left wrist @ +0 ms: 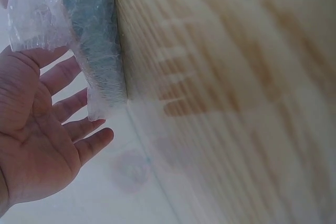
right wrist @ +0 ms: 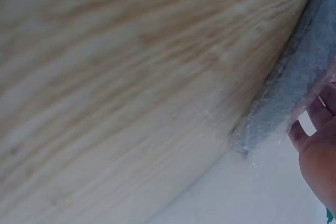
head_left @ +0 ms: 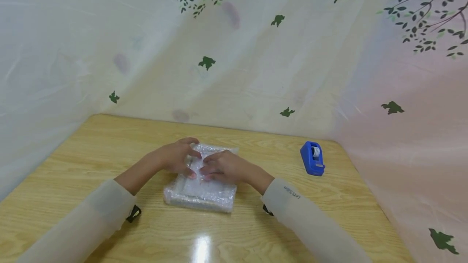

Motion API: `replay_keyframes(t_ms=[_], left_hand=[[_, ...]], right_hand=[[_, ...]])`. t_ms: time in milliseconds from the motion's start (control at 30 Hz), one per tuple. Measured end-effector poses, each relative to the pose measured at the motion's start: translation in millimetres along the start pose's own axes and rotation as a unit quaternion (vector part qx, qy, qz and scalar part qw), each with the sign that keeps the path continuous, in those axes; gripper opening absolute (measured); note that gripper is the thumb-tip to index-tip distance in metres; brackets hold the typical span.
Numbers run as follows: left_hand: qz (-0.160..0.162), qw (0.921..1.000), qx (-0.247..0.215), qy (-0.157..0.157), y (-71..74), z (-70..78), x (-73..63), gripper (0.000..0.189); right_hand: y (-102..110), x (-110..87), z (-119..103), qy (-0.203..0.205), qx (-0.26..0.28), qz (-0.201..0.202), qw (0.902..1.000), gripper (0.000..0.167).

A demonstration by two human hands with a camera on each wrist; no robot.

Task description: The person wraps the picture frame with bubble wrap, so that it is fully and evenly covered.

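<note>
A flat package in clear bubble wrap lies on the wooden table, with a wider fold of wrap along its near edge. On its left part is my left hand, fingers spread over the wrap. My right hand rests on the top from the right, its slightly bent fingers touching the wrap near the left fingertips. In the left wrist view the fingers of the left hand reach out apart beside the wrap's edge. At the right wrist view's edge, the right hand is partly cut off. What is inside the wrap is unclear.
A blue tape dispenser with a roll of tape stands on the table to the right of the package. Behind the table and at both sides hangs a pale curtain with leaf and branch prints.
</note>
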State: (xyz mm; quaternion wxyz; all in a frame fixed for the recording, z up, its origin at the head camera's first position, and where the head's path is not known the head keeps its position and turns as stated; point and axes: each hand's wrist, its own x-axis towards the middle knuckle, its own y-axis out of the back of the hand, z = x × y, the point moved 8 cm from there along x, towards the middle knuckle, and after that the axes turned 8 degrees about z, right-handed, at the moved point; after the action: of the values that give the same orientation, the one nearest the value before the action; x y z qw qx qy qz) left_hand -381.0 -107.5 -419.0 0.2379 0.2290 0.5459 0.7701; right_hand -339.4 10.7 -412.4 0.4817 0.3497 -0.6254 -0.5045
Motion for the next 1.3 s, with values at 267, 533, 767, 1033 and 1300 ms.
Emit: replay_keyframes(t_ms=[267,533,767,1033,1300], left_hand=[[-0.007,0.9999,0.007,0.001,1.7,-1.9,1.7,0.061],[-0.016,0.9997,0.016,0.0,-0.8,-4.0,-1.8,0.063],[-0.012,0.9999,0.004,0.003,-0.2,-7.8,-2.9,0.065],[0.002,0.9997,-0.01,-0.023,0.0,-11.1,-8.4,0.066],[0.003,0.9983,-0.017,-0.055,3.8,-13.6,-10.3,0.061]], right_hand=[[-7.0,-4.5,8.8,-0.064,-0.009,-0.055,0.9964,0.037],[-11.3,-4.1,7.3,-0.068,-0.004,-0.063,0.9956,0.037],[-12.9,-5.3,9.5,-0.07,-0.013,-0.067,0.9952,0.038],[-7.6,-5.0,5.0,-0.065,-0.036,-0.062,0.9953,0.04],[-2.3,-2.3,2.5,-0.059,-0.045,-0.05,0.9959,0.038]])
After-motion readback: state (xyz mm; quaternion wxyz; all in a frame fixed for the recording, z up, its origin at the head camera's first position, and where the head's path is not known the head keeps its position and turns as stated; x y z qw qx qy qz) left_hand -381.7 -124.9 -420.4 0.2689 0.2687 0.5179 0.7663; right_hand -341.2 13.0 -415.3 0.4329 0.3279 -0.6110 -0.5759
